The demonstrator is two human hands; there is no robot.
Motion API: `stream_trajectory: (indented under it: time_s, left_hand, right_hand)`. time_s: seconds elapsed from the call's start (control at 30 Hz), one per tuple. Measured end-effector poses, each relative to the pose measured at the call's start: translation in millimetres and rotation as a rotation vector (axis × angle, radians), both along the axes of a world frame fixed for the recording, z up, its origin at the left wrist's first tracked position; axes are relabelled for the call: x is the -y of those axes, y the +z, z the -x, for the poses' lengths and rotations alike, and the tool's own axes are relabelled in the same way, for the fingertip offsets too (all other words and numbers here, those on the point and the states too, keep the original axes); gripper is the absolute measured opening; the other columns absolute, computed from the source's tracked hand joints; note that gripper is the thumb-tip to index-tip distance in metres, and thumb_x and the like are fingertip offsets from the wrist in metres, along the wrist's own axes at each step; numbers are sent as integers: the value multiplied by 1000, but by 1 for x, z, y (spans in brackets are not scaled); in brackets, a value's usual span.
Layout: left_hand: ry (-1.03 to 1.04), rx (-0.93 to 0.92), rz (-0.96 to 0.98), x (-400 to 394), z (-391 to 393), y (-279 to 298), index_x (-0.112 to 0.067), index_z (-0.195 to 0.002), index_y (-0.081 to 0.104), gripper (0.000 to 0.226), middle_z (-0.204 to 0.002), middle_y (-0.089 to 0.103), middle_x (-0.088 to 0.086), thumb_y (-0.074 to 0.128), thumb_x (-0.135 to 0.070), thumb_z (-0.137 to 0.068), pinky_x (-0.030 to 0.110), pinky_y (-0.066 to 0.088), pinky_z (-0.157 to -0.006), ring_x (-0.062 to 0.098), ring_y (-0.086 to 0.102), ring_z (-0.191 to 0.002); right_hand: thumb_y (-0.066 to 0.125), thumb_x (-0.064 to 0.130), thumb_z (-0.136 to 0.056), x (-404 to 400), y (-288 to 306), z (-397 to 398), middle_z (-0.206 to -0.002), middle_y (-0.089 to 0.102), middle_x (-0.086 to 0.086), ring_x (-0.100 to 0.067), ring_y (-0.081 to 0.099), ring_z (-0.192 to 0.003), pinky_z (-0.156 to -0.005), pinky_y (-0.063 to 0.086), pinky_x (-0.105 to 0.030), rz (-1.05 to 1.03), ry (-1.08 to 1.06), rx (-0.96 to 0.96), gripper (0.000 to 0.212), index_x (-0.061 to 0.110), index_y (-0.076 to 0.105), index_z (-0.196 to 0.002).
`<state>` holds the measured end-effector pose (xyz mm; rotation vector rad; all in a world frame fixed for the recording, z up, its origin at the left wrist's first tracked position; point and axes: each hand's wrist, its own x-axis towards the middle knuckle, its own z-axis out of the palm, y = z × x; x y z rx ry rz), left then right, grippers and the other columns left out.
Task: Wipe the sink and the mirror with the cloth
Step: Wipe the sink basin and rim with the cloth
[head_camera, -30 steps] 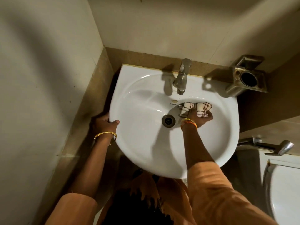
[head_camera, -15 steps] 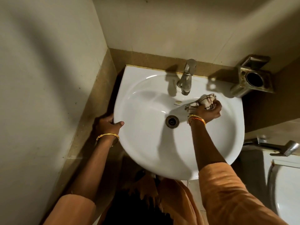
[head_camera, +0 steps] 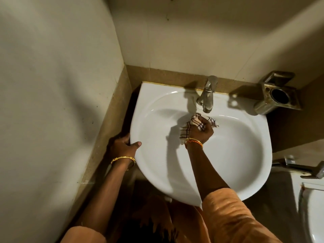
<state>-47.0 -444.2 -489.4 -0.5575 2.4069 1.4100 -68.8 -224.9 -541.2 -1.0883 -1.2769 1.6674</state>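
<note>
Both hands were at the sink (head_camera: 245, 172). The right hand (head_camera: 201, 131) had its fingers clamped on the bunched checked cloth (head_camera: 193, 122) and pressed it to the back slope of the basin, just below the tap (head_camera: 206, 95). Half a second earlier the cloth sat further toward the basin's right side; a second ago it lay nearer the drain. By now the hand had swept back leftward and covered the drain, which could not be seen. The left hand (head_camera: 122, 146) had not shifted, its fingers curled over the sink's left edge with the thumb on the rim, bracing. The strokes suggested that the basin's back wall was being worked over in passes. No mirror showed in view, so that half of the task looked to be still ahead.
</note>
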Motion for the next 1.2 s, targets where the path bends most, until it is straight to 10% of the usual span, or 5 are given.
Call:
stream_trajectory:
  time_s: [0.23, 0.5, 0.73, 1.03, 1.2]
  left_hand:
    - [-1, -40, 13, 0, 2, -1, -8, -113, 67, 44, -102, 73, 14, 77, -8, -70, 43, 55, -86, 30, 69, -90]
    - [-39, -50, -3, 5, 3, -4, -6, -114, 66, 44, -103, 72, 14, 76, -7, -71, 40, 55, -87, 29, 69, -91]
    - [-39, -43, -25, 6, 4, -6, -9, -114, 66, 46, -107, 72, 14, 77, -9, -70, 42, 54, -89, 28, 68, -93]
    - [-3, -54, -137, 6, -2, 1, 1, -118, 61, 47, -115, 67, 20, 73, -1, -74, 31, 49, -88, 18, 62, -92]
    - [33, -62, -206, 5, -7, 2, 2, -122, 58, 46, -117, 64, 24, 69, 0, -78, 31, 49, -89, 18, 61, -95]
  right_hand:
    - [66, 4, -78, 50, -84, 81, -112, 67, -15, -35, 62, -107, -96, 48, -55, 368, 187, 70, 33, 22, 65, -106]
    - [58, -10, -77, 28, 3, 12, -82, 70, 12, -9, 65, -84, -89, 54, -26, -5, 409, 85, 26, -1, 70, -98]
    - [60, -3, -73, 65, 1, 34, -121, 56, -22, -36, 56, -111, -101, 46, -40, 137, 224, 183, 29, 26, 62, -78]
    - [70, 12, -68, 81, 7, 32, -137, 40, -12, -30, 37, -132, -113, 30, -38, -355, 1166, 593, 41, 32, 65, -103]
    - [50, 16, -53, 80, 16, 13, -92, 61, -7, -18, 60, -88, -82, 49, -27, -372, 1474, 598, 42, 12, 68, -90]
